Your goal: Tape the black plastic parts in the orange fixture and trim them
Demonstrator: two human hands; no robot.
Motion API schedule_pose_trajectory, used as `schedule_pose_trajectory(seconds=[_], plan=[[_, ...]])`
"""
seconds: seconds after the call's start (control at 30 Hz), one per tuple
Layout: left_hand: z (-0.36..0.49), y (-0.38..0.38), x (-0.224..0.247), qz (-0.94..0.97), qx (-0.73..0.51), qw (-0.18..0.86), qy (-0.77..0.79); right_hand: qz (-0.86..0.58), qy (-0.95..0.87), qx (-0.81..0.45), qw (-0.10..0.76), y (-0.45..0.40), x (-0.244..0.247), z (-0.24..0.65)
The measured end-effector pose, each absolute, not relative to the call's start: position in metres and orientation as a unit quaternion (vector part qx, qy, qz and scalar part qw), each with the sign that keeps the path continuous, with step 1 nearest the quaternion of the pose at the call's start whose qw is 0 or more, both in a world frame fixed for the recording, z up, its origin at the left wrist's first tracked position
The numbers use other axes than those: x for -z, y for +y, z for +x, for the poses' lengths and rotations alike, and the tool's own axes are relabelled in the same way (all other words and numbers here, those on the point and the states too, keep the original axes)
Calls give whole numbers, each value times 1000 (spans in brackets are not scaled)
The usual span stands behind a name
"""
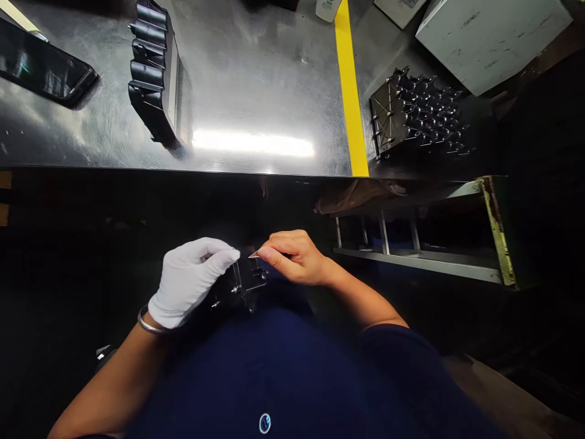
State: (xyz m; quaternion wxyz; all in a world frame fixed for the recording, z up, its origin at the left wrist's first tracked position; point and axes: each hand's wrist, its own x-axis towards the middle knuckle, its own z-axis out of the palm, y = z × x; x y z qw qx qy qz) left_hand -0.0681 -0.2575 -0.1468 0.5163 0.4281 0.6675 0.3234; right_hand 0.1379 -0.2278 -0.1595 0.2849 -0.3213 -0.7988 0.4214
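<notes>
My left hand (189, 280), in a white glove with a metal bangle at the wrist, is closed on the edge of a dark plastic part (249, 288). The part is held low in front of my dark blue shirt, and much of its outline is lost in shadow. My bare right hand (295, 257) pinches a small pointed blade (254, 254) between thumb and fingers. Its tip points left, close to the upper edge of the part; I cannot tell if they touch.
Beyond my hands runs a metal table (256, 79) with a yellow stripe (350, 91). On it are a black ribbed plastic part (148, 67), a phone (46, 64), several black tubular parts (425, 113) and a pale box (493, 36). A metal frame (420, 262) stands below, at right.
</notes>
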Motion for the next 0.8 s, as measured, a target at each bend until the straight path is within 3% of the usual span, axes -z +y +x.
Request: schedule_pose_trajectory(seconds=[0.37,0.6,0.8], plan=[[-68,-255,145,409,-348,509,673,-309,-806,-390,320,-226,162,138],[-66,-256,147,408,-353,517,665,-222,-755,-531,314,-222,156,144],[-67,-254,153,411,-362,482,684,-278,-793,-402,364,-226,161,139]])
